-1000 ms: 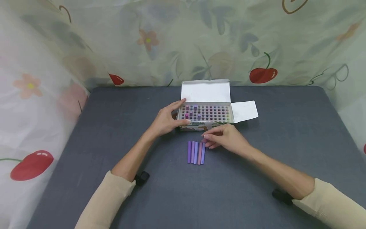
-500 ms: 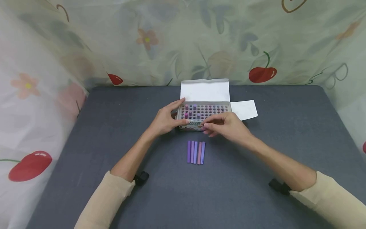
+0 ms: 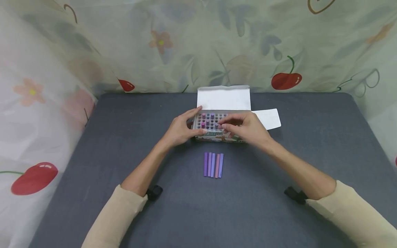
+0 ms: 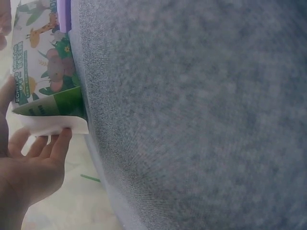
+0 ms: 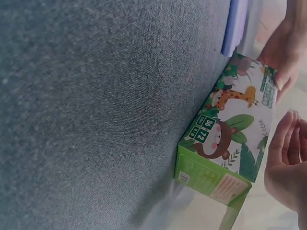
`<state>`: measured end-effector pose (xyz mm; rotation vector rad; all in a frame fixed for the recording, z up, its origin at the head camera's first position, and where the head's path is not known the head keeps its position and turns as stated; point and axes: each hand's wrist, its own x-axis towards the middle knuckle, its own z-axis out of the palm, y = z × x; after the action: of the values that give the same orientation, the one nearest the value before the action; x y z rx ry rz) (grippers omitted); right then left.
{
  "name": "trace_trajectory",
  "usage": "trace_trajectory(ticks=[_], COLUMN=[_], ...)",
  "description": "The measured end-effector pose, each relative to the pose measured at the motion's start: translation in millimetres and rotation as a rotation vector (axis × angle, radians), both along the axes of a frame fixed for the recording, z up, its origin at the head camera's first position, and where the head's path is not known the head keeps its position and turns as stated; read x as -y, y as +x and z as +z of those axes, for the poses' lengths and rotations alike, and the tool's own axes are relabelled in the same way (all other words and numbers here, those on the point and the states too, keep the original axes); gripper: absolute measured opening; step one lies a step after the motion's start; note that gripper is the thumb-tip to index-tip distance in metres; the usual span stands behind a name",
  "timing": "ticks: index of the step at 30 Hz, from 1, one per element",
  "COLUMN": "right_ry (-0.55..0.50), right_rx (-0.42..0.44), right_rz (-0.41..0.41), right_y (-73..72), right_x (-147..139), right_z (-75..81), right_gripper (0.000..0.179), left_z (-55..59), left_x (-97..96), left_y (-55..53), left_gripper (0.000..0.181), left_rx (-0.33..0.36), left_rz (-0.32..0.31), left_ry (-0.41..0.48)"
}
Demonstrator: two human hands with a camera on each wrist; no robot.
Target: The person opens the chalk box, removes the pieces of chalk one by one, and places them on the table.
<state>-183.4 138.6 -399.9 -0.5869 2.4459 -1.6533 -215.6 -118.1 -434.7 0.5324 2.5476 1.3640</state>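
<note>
My left hand (image 3: 181,128) grips the left end of an open cardboard chalk box (image 3: 214,136), thumb at the front and fingers at the side flap and back. The box has rows of holes, several of them filled by pink and purple chalk sticks (image 3: 212,116) at the left. Over the box's front middle, my right hand (image 3: 246,127) has thumb and fingertips together at the holes, pinching what looks like a purple chalk stick, mostly hidden. In the right wrist view the right hand (image 5: 287,158) is above the box. Several loose purple and pinkish chalk sticks (image 3: 213,165) lie side by side before the box.
The box's white lid (image 3: 224,98) stands raised at the back, and a white side flap (image 3: 268,119) sticks out to the right. All lie on a dark grey table (image 3: 198,213). A patterned curtain (image 3: 198,44) rises behind the table's back edge.
My right hand has moved from beside the loose chalk sticks, up and away over the front of the box to the holes. My left hand has stayed on the box.
</note>
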Motion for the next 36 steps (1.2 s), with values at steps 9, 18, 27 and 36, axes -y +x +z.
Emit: trace_trajectory(ticks=[9,18,27,36], right_ry=[0.077,0.116,0.171,0.248], right_rx=[-0.034,-0.036,-0.042,0.018], right_rz=[-0.049,-0.052,-0.024,0.014], right_y=[-8.7,-16.7,-26.1,-30.1], right_x=[-1,0,5,9], right_z=[-1.8,-5.7,-9.1,-7.9], right_gripper=[0.016,0.02,0.018,0.021], left_z=[-0.1,-1.7,-1.9,-0.6], left_x=[-0.3,0.1,0.2,0.5], left_y=[-0.7,-1.1,-0.6,-0.3], left_gripper=[0.087,0.086,0.086,0.086], left_rx=[0.002,-0.01,-0.008,-0.008], left_rz=[0.002,-0.005,-0.007,-0.006], left_ry=[0.006,0.0,-0.005,0.004])
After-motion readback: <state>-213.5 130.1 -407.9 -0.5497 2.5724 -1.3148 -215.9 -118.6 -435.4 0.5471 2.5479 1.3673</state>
